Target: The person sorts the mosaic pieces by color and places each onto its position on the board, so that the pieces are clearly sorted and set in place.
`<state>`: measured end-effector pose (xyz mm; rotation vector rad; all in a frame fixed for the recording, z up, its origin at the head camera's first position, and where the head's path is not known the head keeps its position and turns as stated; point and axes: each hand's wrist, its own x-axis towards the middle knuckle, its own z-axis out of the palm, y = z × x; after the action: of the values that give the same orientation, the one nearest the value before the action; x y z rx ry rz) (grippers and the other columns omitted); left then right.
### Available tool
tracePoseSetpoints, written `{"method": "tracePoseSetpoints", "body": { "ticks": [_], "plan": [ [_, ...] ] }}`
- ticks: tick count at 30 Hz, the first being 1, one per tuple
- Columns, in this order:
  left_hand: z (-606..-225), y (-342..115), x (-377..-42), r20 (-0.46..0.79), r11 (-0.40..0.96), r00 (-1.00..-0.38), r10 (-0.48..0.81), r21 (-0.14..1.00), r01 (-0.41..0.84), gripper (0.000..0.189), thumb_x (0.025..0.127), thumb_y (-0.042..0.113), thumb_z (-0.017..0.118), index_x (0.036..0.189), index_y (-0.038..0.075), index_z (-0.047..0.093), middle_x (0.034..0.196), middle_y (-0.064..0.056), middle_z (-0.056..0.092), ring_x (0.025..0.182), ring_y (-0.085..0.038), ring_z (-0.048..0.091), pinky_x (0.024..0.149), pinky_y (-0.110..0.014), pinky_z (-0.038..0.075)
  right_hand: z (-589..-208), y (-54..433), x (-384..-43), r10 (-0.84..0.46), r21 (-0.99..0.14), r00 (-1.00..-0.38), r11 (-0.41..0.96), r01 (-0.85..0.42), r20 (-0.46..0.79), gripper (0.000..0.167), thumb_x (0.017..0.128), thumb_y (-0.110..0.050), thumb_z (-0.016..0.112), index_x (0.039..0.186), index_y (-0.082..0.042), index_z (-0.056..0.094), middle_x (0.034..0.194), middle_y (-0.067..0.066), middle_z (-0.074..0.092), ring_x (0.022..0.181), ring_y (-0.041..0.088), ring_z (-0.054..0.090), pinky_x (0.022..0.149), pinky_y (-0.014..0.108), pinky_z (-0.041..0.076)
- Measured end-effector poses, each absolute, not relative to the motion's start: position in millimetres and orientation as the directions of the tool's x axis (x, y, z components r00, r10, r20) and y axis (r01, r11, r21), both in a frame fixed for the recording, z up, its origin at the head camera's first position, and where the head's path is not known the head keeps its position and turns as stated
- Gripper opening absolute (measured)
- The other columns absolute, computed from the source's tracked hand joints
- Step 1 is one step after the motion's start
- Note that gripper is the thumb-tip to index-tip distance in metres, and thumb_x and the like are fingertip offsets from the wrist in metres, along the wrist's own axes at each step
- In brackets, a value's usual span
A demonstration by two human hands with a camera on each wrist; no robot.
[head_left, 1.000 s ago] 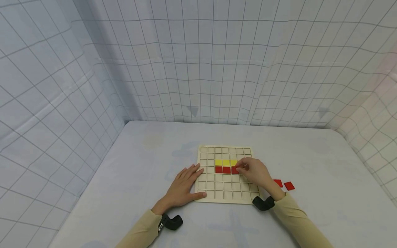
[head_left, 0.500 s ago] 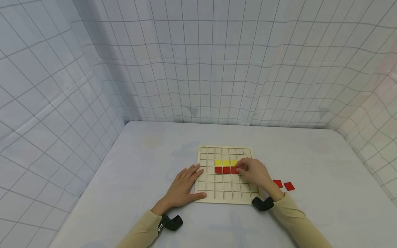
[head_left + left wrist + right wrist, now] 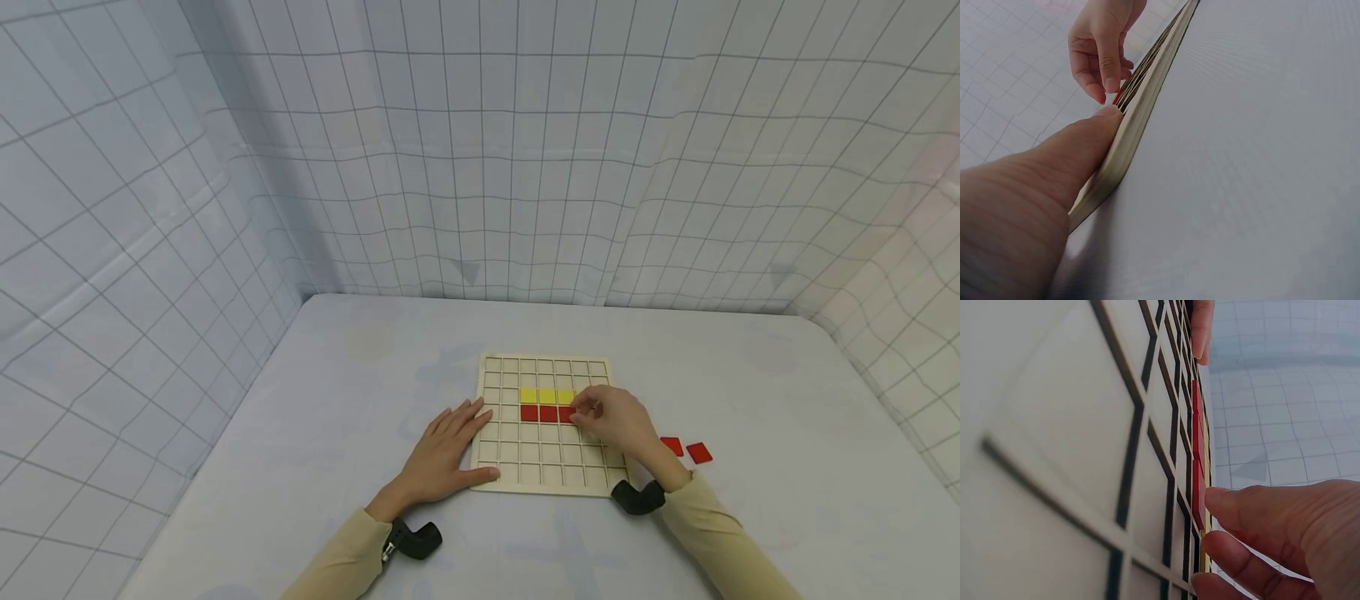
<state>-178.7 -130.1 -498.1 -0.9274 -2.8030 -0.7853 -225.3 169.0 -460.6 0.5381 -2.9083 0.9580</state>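
A pale wooden grid board [image 3: 540,475] lies on the table, with a row of yellow square tiles [image 3: 547,396] above a row of red square tiles [image 3: 548,413]. My right hand [image 3: 618,421] is over the board's right side, its thumb and index fingertips at the right end of the third red tile. In the right wrist view the thumb tip meets that red tile [image 3: 1198,490], with the other fingers [image 3: 1235,556] curled just below. My left hand [image 3: 438,458] rests flat across the board's left edge, fingers spread, thumb on its lower left corner.
Two loose red tiles [image 3: 699,452] lie on the table right of the board, beside my right wrist. Each wrist wears a black camera mount [image 3: 637,497]. Grid-patterned white curtains [image 3: 480,167] stand behind the table [image 3: 360,375] and at both sides.
My right thumb and fingertips make only slight shifts at the third red tile. The left hand, board and loose tiles stay where they were.
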Motion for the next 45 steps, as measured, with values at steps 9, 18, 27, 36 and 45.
{"method": "tracePoseSetpoints", "body": {
  "ticks": [9, 18, 27, 36, 45],
  "plan": [
    [-497, -130, -178, 0.203, 0.697, -0.824, 0.529, 0.451, 0.558, 0.083, 0.085, 0.058, 0.06, 0.149, 0.011, 0.033, 0.155, -0.007, 0.023, 0.142, -0.024, 0.014, 0.112, -0.046, 0.011, -461, 179, -219, -0.312, -0.567, -0.932, 0.74, -0.361, 0.187, 0.01, 0.081, -0.017, 0.077, 0.088, -0.013, 0.072, 0.074, -0.01, 0.06, 0.066, 0.009, 0.051, 0.056, 0.027, 0.043],
    [-496, -129, -178, 0.21, 0.689, -0.819, 0.534, 0.453, 0.566, 0.084, 0.085, 0.058, 0.06, 0.148, 0.009, 0.034, 0.154, -0.009, 0.024, 0.142, -0.026, 0.015, 0.111, -0.048, 0.012, -462, 198, -212, -0.275, -0.584, -0.935, 0.73, -0.355, 0.224, 0.009, 0.083, -0.016, 0.075, 0.089, -0.011, 0.071, 0.074, -0.009, 0.059, 0.067, 0.011, 0.052, 0.056, 0.027, 0.044],
    [-497, -129, -179, 0.184, 0.706, -0.827, 0.531, 0.445, 0.552, 0.084, 0.086, 0.058, 0.059, 0.15, 0.012, 0.031, 0.155, -0.006, 0.021, 0.143, -0.022, 0.012, 0.112, -0.044, 0.01, -462, 225, -206, -0.269, -0.601, -0.933, 0.714, -0.359, 0.238, 0.007, 0.083, -0.013, 0.074, 0.089, -0.01, 0.072, 0.082, -0.006, 0.065, 0.08, 0.017, 0.055, 0.069, 0.035, 0.046],
    [-496, -129, -178, 0.196, 0.699, -0.824, 0.532, 0.447, 0.558, 0.084, 0.085, 0.058, 0.059, 0.149, 0.011, 0.032, 0.155, -0.007, 0.022, 0.142, -0.023, 0.013, 0.112, -0.047, 0.011, -461, 256, -199, -0.278, -0.587, -0.931, 0.723, -0.364, 0.234, 0.018, 0.081, -0.017, 0.078, 0.096, -0.008, 0.072, 0.097, 0.002, 0.068, 0.099, 0.028, 0.056, 0.082, 0.049, 0.044],
    [-496, -128, -178, 0.201, 0.699, -0.823, 0.532, 0.445, 0.56, 0.084, 0.085, 0.058, 0.059, 0.149, 0.011, 0.032, 0.155, -0.007, 0.023, 0.142, -0.024, 0.014, 0.112, -0.047, 0.011, -458, 277, -191, -0.334, -0.58, -0.927, 0.727, -0.367, 0.168, 0.046, 0.073, -0.029, 0.084, 0.109, -0.006, 0.066, 0.111, 0.007, 0.062, 0.105, 0.031, 0.052, 0.081, 0.048, 0.046]
  ]
}}
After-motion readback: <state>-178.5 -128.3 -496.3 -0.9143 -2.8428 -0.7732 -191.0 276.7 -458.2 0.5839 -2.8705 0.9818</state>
